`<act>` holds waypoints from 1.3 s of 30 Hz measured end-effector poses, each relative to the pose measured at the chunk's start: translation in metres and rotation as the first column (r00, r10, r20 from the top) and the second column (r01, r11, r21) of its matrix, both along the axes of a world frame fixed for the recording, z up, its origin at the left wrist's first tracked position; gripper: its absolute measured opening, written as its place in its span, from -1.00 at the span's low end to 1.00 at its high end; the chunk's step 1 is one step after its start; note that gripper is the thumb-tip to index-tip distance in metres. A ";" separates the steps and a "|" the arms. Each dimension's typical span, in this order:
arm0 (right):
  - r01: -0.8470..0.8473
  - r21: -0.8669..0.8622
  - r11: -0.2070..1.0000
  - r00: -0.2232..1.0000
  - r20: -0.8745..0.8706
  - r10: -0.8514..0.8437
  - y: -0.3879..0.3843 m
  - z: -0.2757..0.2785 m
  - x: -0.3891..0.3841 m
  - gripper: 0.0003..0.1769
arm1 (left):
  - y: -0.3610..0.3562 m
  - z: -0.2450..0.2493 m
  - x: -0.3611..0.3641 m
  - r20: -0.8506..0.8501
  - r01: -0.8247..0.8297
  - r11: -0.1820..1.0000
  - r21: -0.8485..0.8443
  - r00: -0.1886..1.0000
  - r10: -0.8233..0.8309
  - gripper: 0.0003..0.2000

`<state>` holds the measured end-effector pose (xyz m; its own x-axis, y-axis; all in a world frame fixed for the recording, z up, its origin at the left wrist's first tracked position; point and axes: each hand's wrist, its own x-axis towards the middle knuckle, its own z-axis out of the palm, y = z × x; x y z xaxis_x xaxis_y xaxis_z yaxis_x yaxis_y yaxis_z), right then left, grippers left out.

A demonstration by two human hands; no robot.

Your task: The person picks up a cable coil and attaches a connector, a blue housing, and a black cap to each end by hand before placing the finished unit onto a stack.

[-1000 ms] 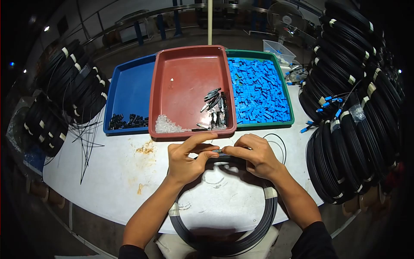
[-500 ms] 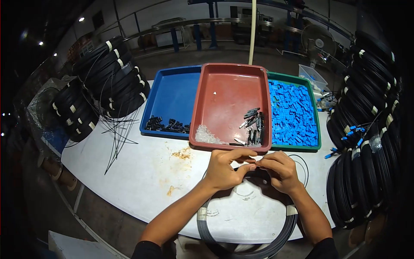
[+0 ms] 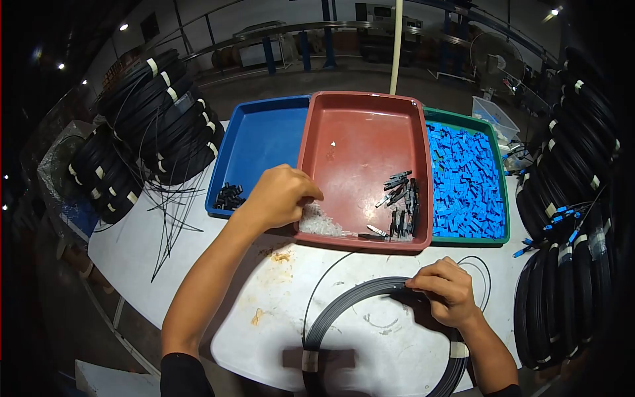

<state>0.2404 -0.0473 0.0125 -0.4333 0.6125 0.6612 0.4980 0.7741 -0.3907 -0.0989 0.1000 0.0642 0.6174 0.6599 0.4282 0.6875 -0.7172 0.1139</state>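
My left hand (image 3: 284, 195) is over the left rim of the red tray (image 3: 367, 246), with its fingers curled down beside a pile of small clear plastic pieces (image 3: 319, 221). Whatever may be between those fingertips is hidden. Closer to me, my right hand (image 3: 446, 291) pinches thumb against forefinger at the far side of a coil of black cable (image 3: 354, 296). The pinch appears to be on a cable end, though its tip is too small to make out. Pale tape bands (image 3: 309, 360) wrap the coil, which lies on the white table.
Black connector parts (image 3: 397, 192) lie at the red tray's right. The blue tray (image 3: 264, 106) holds small black pieces (image 3: 229, 196); the green tray (image 3: 504, 198) holds many blue connectors (image 3: 463, 182). Stacked cable coils flank the table, left (image 3: 165, 119) and right (image 3: 555, 304).
My left hand has left my right hand and moved left and away from me to the clear pieces. My right hand stays pinched at the coil. The view has shifted slightly.
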 end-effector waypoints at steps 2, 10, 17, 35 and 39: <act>-0.005 -0.009 1.000 1.000 0.019 0.005 0.000 0.001 -0.001 -0.59 | 0.010 -0.004 0.009 -0.211 0.067 0.998 0.023 0.976 -0.060 -0.72; 0.018 -0.054 0.998 0.999 0.027 -0.017 -0.001 0.002 -0.001 -0.62 | 0.031 -0.010 0.037 -0.468 -0.067 0.995 -0.069 0.884 0.027 -0.82; 0.029 -0.058 0.998 0.999 0.021 -0.028 -0.001 0.002 -0.002 -0.60 | 0.031 -0.013 0.032 -0.433 -0.061 0.988 -0.140 0.902 -0.006 -0.80; 0.007 -0.071 0.997 0.999 0.035 -0.004 -0.001 0.001 0.000 -0.61 | 0.031 -0.019 0.025 -0.411 0.138 0.989 -0.057 0.899 -0.149 -0.87; 0.005 -0.066 0.998 0.999 0.046 -0.002 -0.001 0.002 0.000 -0.62 | 0.021 -0.005 0.022 -0.319 0.078 0.996 -0.053 0.943 -0.091 -0.89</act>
<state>0.2409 -0.0485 0.0148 -0.4604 0.6555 0.5986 0.5191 0.7458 -0.4174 -0.0773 0.1209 0.0587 0.7721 0.6115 0.1729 0.6293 -0.7737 -0.0737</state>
